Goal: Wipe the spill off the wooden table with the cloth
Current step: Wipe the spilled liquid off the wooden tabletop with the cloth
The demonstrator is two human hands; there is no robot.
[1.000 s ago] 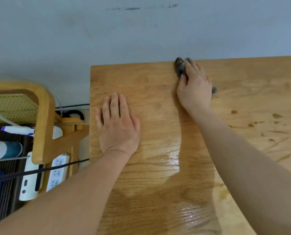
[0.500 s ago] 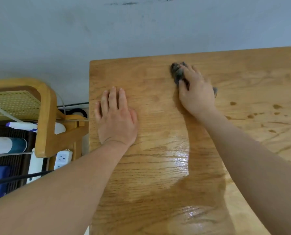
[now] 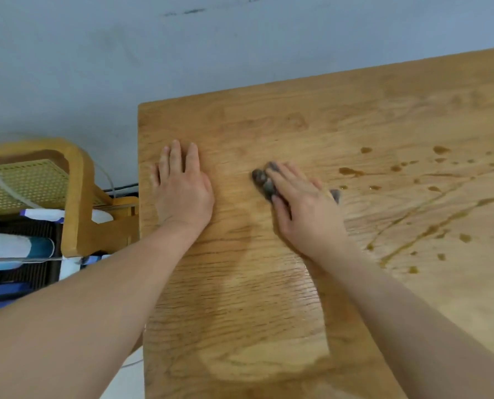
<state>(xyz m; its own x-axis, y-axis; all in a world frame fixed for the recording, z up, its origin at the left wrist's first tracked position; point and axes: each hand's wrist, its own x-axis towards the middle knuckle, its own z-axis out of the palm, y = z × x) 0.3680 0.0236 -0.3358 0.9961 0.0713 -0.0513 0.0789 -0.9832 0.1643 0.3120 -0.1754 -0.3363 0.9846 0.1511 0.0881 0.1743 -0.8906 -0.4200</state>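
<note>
i read no text, label or number here; the bottles [image 3: 15,247] beside the chair [image 3: 77,194] seem too blurred.

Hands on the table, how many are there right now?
2. The left hand lies flat near the left edge of the wooden table; the right hand presses the grey cloth beside it, left of the brown spill. Neither is hidden.

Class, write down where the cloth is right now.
In the head view the cloth lies on the wooden table under the right hand, between the flat left hand and the spill drops.
</note>
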